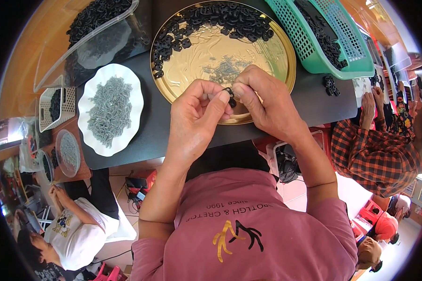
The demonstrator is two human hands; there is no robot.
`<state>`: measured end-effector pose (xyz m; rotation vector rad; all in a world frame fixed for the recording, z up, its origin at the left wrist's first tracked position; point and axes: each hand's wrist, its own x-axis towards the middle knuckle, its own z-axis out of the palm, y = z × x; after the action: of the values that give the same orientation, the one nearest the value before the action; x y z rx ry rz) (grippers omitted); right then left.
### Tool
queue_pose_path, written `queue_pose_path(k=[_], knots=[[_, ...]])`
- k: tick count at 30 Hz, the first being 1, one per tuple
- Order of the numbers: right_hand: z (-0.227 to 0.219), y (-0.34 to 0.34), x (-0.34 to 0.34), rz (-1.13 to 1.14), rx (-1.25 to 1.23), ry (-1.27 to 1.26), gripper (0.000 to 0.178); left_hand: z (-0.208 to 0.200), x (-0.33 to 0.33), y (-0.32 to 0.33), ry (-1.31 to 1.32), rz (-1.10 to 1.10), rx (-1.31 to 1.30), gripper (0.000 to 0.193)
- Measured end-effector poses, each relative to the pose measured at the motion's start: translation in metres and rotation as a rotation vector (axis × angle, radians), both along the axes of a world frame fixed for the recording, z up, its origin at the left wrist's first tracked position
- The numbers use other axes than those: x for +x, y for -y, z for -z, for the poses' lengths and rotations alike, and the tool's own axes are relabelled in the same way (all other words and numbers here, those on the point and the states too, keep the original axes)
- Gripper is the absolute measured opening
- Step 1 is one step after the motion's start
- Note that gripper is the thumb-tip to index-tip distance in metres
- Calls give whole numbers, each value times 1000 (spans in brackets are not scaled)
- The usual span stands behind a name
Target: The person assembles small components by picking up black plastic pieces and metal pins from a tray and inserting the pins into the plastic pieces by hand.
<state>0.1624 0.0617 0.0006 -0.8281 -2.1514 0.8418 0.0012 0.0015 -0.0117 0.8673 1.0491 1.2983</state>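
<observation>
The dark table (pixel 153 114) carries the work. On it stands a round gold tray (pixel 187 63), black parts (pixel 211 16) heaped along its far rim. A green basket (pixel 361 49) stands to the right and a clear bin (pixel 103 49) to the far left, both holding black pieces. A wavy-edged white plate (pixel 86 117), left of the tray, bears a heap of metal pins (pixel 110 110).

Both hands meet above the tray's near side. Left hand (pixel 198 114): thumb and fingertips closed in a pinch on one black part (pixel 232 101), other fingers curled. Right hand (pixel 270 102): thumb and forefinger drawn together just beside that part; whether anything sits between them cannot be told.

The part is judged light, stiff and not fragile, but awkward for its smallness; best held by its edges, between thumb and fingertip.

Smallest are the loose pins (pixel 226 70) on the tray: likely slippery and quick to roll; take them mid-length.
</observation>
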Motion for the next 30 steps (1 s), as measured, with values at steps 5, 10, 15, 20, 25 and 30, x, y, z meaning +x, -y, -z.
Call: queue_pose_path(k=[5, 10, 15, 20, 25, 30], knots=[[0, -4, 1, -27, 43, 48, 9, 0, -1, -1, -37, 0, 4, 9], [-4, -11, 3, -97, 58, 73, 10, 0, -4, -4, -4, 55, 47, 8], [-1, -16, 0, -120, 112, 73, 12, -1, -9, -10, -52, 88, 57, 7], [3, -23, -4, -57, 170, 94, 14, 2, -12, -19, -27, 83, 32, 8], [-2, -31, -2, -82, 142, 97, 14, -2, -14, -25, -34, 90, 24, 10], [-7, -40, 3, -179, 52, 98, 13, -9, -16, -28, -55, 141, 42, 11]])
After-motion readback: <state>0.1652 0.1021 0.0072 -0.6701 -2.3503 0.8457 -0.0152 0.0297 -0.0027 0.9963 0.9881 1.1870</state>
